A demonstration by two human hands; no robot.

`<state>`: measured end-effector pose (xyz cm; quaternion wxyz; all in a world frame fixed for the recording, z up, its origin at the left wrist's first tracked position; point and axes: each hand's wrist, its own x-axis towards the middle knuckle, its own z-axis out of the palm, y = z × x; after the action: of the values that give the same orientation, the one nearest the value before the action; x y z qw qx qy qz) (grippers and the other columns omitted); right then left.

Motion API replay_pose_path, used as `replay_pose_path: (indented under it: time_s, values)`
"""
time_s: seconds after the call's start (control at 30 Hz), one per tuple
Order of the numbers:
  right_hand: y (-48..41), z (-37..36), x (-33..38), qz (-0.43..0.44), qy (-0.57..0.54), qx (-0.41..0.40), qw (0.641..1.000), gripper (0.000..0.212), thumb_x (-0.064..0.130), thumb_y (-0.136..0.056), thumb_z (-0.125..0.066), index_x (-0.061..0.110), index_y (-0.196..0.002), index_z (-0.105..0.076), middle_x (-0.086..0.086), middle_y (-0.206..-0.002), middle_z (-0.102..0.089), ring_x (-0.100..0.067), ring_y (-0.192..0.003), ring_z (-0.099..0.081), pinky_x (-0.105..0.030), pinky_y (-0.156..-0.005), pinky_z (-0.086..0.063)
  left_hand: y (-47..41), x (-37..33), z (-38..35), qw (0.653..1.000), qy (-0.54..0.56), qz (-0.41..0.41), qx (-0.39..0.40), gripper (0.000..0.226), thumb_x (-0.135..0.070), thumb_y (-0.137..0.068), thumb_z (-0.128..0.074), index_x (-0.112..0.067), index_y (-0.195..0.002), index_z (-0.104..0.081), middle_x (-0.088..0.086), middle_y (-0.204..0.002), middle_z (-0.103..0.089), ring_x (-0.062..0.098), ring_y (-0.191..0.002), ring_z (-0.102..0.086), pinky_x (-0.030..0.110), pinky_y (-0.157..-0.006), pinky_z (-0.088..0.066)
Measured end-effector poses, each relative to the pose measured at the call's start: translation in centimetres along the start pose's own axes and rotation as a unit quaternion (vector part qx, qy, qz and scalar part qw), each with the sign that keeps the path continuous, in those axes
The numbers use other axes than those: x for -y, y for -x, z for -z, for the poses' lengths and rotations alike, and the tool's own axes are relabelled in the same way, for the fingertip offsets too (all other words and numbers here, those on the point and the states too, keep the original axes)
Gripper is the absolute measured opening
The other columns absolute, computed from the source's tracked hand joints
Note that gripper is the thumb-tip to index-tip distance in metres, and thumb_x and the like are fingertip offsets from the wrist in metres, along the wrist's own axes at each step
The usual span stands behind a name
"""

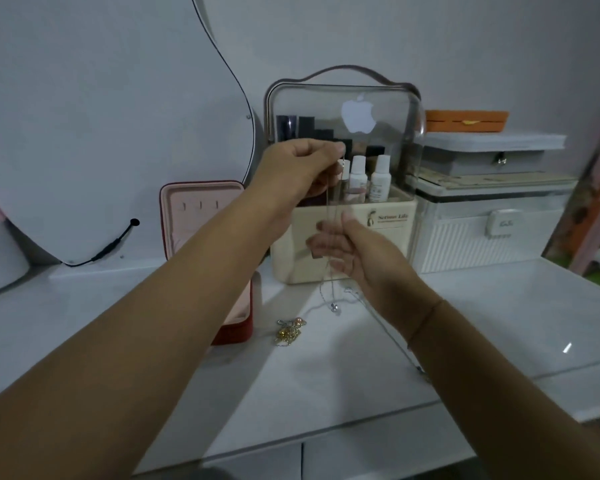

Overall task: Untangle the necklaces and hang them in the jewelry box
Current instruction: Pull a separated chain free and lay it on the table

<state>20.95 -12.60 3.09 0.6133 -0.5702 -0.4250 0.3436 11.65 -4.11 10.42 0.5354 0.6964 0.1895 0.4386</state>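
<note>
My jewelry box (pixel 187 220) is pink inside and red outside, my chain (pixel 333 304) is silver, the small pile (pixel 286 333) is gold, the far box (pixel 465 121) is orange
</note>
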Motion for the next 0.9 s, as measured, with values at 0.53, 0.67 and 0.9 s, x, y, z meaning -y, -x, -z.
replay_pose_path:
  time_s: [0.53, 0.67, 0.9]
  values:
    - [5.8, 0.6, -8.1, 0.007, -0.043, 0.005, 0.999, 0.025, 0.005, -0.098, -0.043, 0.005, -0.096, -0.068, -0.008, -0.077, -0.07, -0.013, -0.07, -0.063, -0.023, -0.068, -0.053, -0.7, -1.7, -0.4, 0.994, -0.112, 0.015, -0.005, 0.016, -0.028, -0.088, -0.064, -0.016, -0.098, -0.069, -0.012, -0.067, -0.051, 0.005, -0.062, -0.043, 0.021, -0.058, -0.036]
    - [5.6, 0.3, -8.0, -0.023, -0.072, -0.016, 0.997, 0.021, 0.006, -0.098, -0.045, 0.006, -0.102, -0.066, -0.007, -0.086, -0.07, -0.016, -0.077, -0.067, -0.026, -0.069, -0.053, -1.0, -1.9, -0.2, 0.992, -0.12, 0.024, -0.005, 0.017, -0.029, -0.088, -0.065, -0.016, -0.097, -0.069, -0.009, -0.069, -0.052, 0.006, -0.061, -0.043, 0.02, -0.056, -0.037]
    - [3.9, -1.4, -7.2, -0.063, -0.121, -0.04, 0.99, 0.016, 0.004, -0.095, -0.053, 0.003, -0.111, -0.055, -0.019, -0.104, -0.064, -0.024, -0.086, -0.068, -0.033, -0.08, -0.057, -1.2, -3.0, -0.2, 0.996, -0.083, 0.031, -0.009, 0.012, -0.02, -0.092, -0.06, -0.011, -0.098, -0.066, 0.0, -0.081, -0.073, 0.006, -0.057, -0.05, 0.018, -0.058, -0.046]
